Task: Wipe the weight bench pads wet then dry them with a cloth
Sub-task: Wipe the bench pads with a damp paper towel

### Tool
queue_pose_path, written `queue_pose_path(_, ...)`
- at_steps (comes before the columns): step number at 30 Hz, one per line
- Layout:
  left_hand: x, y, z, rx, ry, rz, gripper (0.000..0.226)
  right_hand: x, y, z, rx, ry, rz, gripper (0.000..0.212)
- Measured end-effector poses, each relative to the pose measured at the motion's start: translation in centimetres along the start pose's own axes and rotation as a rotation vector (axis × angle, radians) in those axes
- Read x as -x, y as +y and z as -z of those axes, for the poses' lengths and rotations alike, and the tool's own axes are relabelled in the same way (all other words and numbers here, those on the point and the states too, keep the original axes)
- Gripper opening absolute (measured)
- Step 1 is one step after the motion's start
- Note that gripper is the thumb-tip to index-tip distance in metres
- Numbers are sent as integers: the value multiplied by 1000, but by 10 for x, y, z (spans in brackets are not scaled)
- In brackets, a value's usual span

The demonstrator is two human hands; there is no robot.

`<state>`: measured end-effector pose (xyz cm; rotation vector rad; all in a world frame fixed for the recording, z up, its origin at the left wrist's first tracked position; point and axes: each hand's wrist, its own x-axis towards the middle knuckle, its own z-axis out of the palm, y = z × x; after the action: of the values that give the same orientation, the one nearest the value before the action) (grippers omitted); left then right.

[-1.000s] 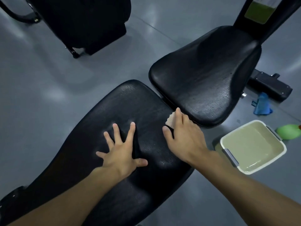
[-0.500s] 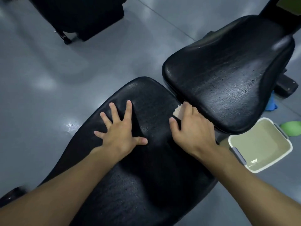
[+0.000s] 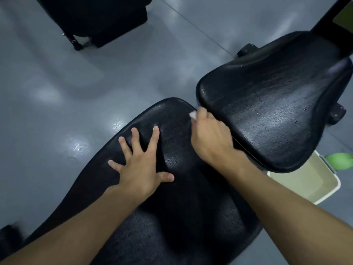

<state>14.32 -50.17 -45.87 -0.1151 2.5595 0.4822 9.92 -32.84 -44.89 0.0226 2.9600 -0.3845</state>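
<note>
Black textured long pad (image 3: 172,217): lying directly beneath both hands, nearest the viewer. Patches of it are glistening, so I judge the wet pass is under way here.
Left hand (image 3: 141,169): resting flat on the pad with fingers spread wide and gripping nothing, likely bracing the body's weight and steadying the pad.
Right hand (image 3: 210,138): bending its fingers over a pale cloth (image 3: 193,114), which is peeking out just past the knuckles. It is working the pad's far edge, beside the gap between the two pads.
Seat pad (image 3: 267,111): sitting just beyond the right hand, its near edge touching or overhanging the knuckles.
Cream basin (image 3: 298,184): standing on the floor (image 3: 76,92) right of the right forearm, partly tucked under the seat pad, probably being kept close for rinsing.
Green object (image 3: 340,161): lying beyond the basin, too cut off to identify.
</note>
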Motion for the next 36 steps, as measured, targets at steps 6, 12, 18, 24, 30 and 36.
queue_pose_path(6, 3, 1, 1, -3, -18, 3, 131, -1, -2, 2, -69, 0, 65, 61)
queue_pose_path(12, 0, 3, 2, -7, -36, 4, 133, -41, -33, 7, 78, -33, 122, 49)
queue_pose_path(18, 7, -33, 15, 87, 139, 45, 120, -74, -90, -16, 327, -97, 487, 54)
queue_pose_path(24, 7, -85, 13, 201, 65, 349, 125, -79, -80, -14, 392, -17, 385, 50)
queue_pose_path(30, 7, -87, 14, 205, 119, 340, 126, -58, -115, -38, 381, -116, 692, 47)
queue_pose_path(36, 28, -122, 7, 282, 111, 346, 121, -78, -79, -24, 465, -27, 594, 40)
